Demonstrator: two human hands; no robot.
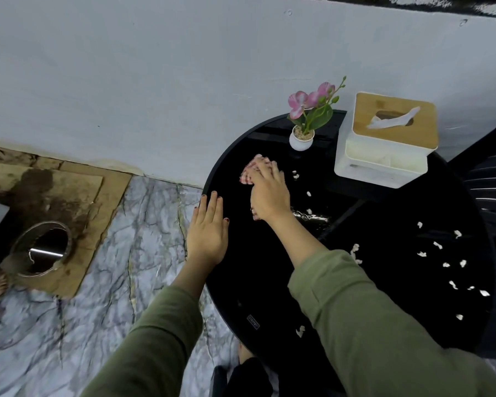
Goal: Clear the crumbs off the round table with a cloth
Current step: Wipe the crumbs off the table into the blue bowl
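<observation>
A glossy black round table [258, 270] fills the right half of the view. My right hand [269, 193] presses a red-and-white checked cloth [251, 170] flat on the table's far left part, near the flower pot. The cloth shows past my fingertips and under my wrist. My left hand [208, 233] lies flat with its fingers apart at the table's left rim, holding nothing. White crumbs [438, 246] lie scattered over the right side, and a few more crumbs [299, 330] sit near the front edge and by my right hand.
A small white pot with pink artificial flowers [302, 138] stands at the table's far edge. A white tissue box with a wooden lid [390, 138] sits at the back right. Marble floor [83, 310] lies to the left, with a round floor opening [45, 247] in brown boards.
</observation>
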